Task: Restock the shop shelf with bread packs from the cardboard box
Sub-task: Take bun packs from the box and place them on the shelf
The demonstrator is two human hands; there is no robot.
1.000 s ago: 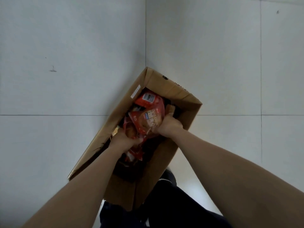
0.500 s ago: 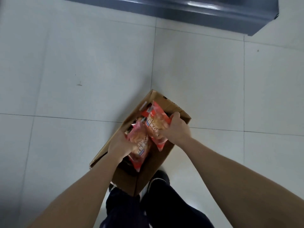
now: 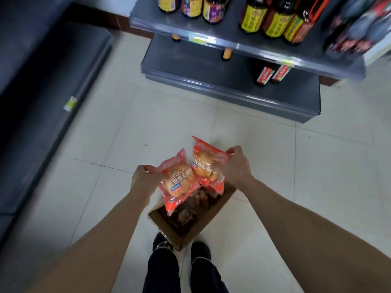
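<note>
An open cardboard box (image 3: 191, 235) stands on the floor between my feet, with more red packs dimly visible inside. My left hand (image 3: 143, 179) grips the top left corner of one red bread pack (image 3: 179, 183), which hangs above the box. My right hand (image 3: 237, 166) grips a second red bread pack (image 3: 206, 163) by its right edge, just beside and slightly higher than the first. Both packs are lifted clear of the box and almost touch each other.
A grey shop shelf (image 3: 230, 89) stands ahead, its lower board holding a few bottles (image 3: 273, 74) at the right; the upper board (image 3: 243, 47) carries several dark sauce bottles. A dark low unit (image 3: 42, 98) runs along the left. Pale tiled floor lies between.
Both hands have lifted the two bread packs up out of the box. My view has risen from the floor, bringing the shelves into sight.
</note>
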